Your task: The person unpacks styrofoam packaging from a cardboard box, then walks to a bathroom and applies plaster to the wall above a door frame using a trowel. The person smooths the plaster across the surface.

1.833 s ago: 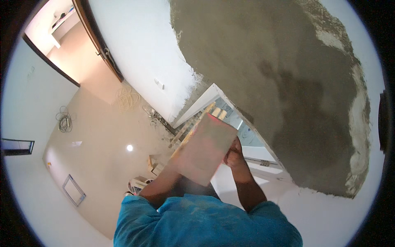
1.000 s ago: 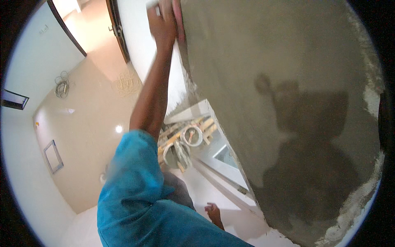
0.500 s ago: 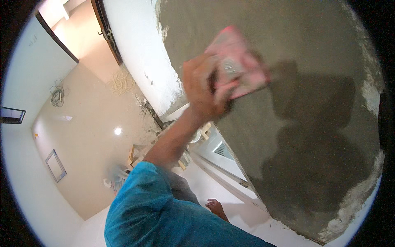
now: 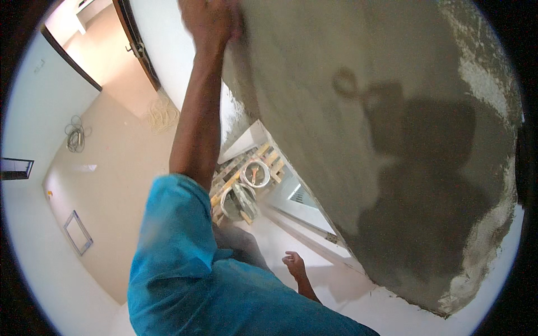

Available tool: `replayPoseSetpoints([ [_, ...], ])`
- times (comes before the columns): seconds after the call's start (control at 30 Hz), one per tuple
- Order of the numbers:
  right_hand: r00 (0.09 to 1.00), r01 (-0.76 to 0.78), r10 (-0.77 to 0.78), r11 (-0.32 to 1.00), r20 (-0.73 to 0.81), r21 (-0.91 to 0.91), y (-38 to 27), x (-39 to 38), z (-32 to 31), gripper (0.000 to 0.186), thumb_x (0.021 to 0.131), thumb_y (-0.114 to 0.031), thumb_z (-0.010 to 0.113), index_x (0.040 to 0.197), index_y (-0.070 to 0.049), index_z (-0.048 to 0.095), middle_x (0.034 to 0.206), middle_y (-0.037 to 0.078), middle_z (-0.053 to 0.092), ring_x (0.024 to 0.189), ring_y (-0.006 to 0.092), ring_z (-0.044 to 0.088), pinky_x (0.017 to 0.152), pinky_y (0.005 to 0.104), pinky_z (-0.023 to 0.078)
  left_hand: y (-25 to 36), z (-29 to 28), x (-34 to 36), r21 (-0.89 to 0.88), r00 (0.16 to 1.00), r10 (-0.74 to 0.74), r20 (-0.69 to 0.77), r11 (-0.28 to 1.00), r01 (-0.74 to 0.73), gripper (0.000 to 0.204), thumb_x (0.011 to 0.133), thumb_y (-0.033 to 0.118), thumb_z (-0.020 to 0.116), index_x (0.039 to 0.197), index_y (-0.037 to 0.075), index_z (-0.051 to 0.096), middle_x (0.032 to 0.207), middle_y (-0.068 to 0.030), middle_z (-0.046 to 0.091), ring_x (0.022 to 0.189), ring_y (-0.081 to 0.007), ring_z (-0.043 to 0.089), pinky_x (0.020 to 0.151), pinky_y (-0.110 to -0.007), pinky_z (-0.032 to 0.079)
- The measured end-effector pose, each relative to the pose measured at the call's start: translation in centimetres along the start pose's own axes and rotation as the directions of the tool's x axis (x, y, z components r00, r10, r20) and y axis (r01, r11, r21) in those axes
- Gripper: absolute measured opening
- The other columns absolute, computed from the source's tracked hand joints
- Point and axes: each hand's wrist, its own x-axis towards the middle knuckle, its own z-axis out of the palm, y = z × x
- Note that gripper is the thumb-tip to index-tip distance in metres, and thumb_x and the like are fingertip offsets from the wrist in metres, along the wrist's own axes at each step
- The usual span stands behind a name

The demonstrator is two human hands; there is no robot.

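My left hand (image 4: 208, 25) is raised at the top edge, beside the boundary between a grey plastered wall surface (image 4: 314, 106) and the white wall. Its fingers are closed and partly cut off by the edge; the pink float they grip is almost wholly out of view. Low down, near the plaster's lower edge, my right hand (image 4: 293, 265) hangs with its fingers loosely bent and apart, holding nothing. A dark shadow falls across the right of the plaster, which looks smooth, with rough pale borders.
Below stand a white bucket (image 4: 255, 175) with a brush in it and a second bucket (image 4: 228, 206) with grey contents, on wooden slats (image 4: 276, 163). Coiled cable (image 4: 75, 135), pale rope (image 4: 162, 115) and a rectangular frame (image 4: 78, 233) lie on the floor. A dark-edged door (image 4: 137, 47) stands far left.
My left hand has swept up and left across the plaster with the pink float, to the top edge. The buckets behind my arm have come into view. My right hand has barely moved.
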Motion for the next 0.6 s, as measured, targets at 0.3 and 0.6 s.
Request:
replayPoseSetpoints([
  [0.3, 1.0, 0.003, -0.003, 0.999, -0.01, -0.036, 0.2, 0.8, 0.7, 0.042, 0.085, -0.024, 0.071, 0.12, -0.003, 0.061, 0.096, 0.011, 0.069, 0.086, 0.0182, 0.065, 0.074, 0.0323, 0.053, -1.3, 0.6, 3.5, 0.006, 0.986, 0.133, -0.102, 0.991, -0.133, 0.034, 0.1, 0.033, 0.049, 0.105, -0.001, 0.053, 0.086, -0.0124, 0.057, 0.08, -0.0256, 0.056, 0.066, -0.038, 0.046],
  [0.6, 0.954, 0.299, -0.297, 0.929, 0.043, -0.219, 0.9, 1.5, 0.9, 0.046, 0.085, -0.026, 0.072, 0.122, -0.003, 0.059, 0.098, 0.009, 0.069, 0.083, 0.0178, 0.066, 0.07, 0.0316, 0.053, -2.6, 0.0, 0.1, -0.064, 0.994, -0.097, 0.056, 0.993, 0.1, 0.04, 0.097, 0.034, 0.053, 0.113, -0.003, 0.052, 0.101, -0.017, 0.058, 0.093, -0.0303, 0.059, 0.082, -0.043, 0.045],
])
